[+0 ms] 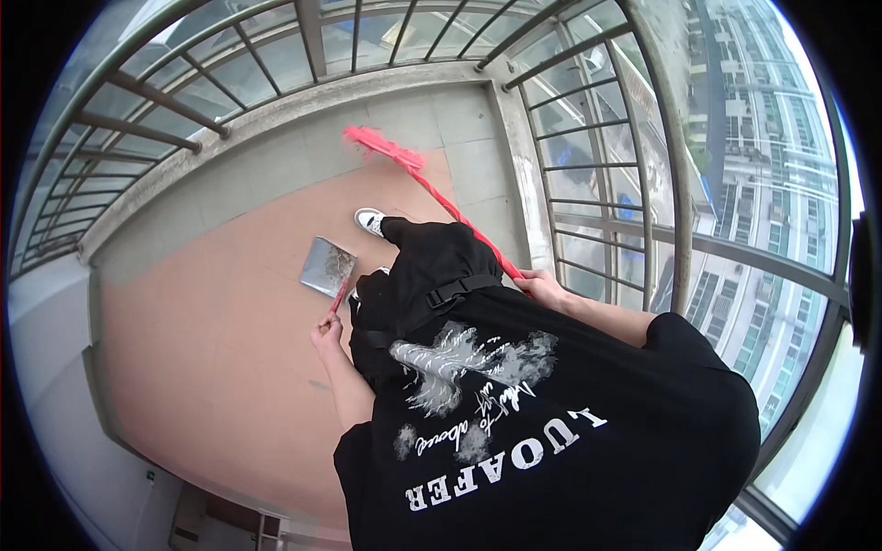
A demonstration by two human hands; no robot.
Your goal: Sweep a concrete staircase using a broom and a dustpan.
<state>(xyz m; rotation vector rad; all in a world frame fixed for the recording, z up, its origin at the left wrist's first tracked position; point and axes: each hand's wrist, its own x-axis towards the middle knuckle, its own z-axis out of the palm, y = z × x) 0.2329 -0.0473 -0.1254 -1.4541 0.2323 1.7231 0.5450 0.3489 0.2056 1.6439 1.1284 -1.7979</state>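
Note:
My left hand [324, 331] is closed round the red handle of a dustpan [317, 268]. The pan is grey and metallic, low beside my feet, with greyish-brown debris [342, 267] in it. Whether it touches the floor I cannot tell. On the other side, my right hand [542, 288] grips the upper end of a broom [450, 204]. Its red handle has a twisted pattern and slants away to the far left. The pinkish-red bristles [381, 147] are over the grey tiles, near where these meet the reddish floor; contact with the tiles is unclear.
A reddish-tan floor [202, 312] spreads to my left, edged by grey tiles [478, 165]. A low concrete kerb [276, 101] carries metal railings [588, 124] at the far side and right. A white wall [50, 340] stands at left. My shoe [369, 220] is between dustpan and bristles.

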